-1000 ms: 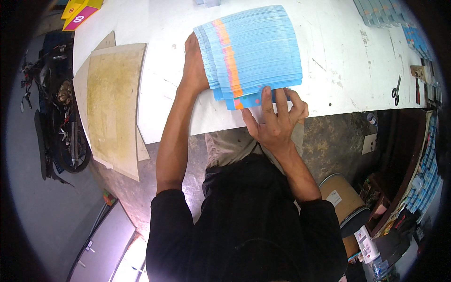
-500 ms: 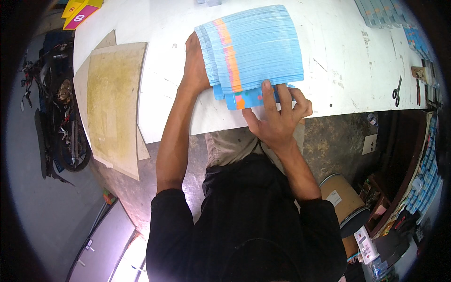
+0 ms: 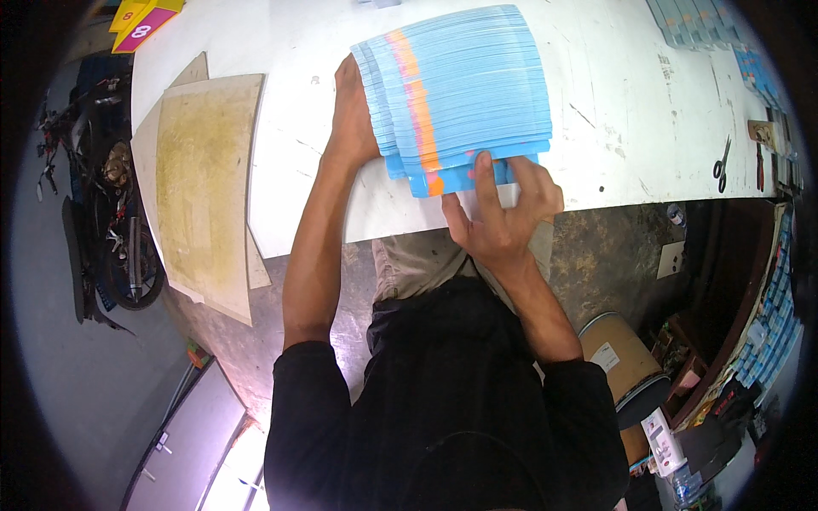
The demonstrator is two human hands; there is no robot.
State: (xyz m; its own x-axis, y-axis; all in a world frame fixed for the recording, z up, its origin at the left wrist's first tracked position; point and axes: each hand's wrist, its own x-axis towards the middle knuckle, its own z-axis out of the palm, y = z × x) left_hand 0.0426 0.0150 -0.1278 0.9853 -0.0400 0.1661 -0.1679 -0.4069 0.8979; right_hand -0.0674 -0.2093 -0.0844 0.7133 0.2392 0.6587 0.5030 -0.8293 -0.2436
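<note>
A fanned stack of flat blue printed pieces [image 3: 477, 77], with an orange and pink stripe near its left side, leans in layers on the white table [image 3: 596, 102]. Against the stack's left edge, my left hand [image 3: 351, 119] holds it, its fingertips hidden behind the pieces. At the near edge my right hand [image 3: 507, 213] has its fingers apart. Its index finger rests on the front blue piece [image 3: 452, 180], which has orange and pink spots, and the thumb touches its lower edge. The other fingers bend beside the stack's lower right corner.
Tan boards [image 3: 209, 170] lie on the table's left side. Scissors [image 3: 722, 163] lie at the right, and more blue stacks [image 3: 694, 21] at the far right. A yellow and purple box [image 3: 145, 25] is at the far left. A brown drum [image 3: 626, 358] stands below the table's right side.
My right hand's fingers have bent and drawn in at the front of the stack. More of the spotted front piece shows now. My left hand has barely moved.
</note>
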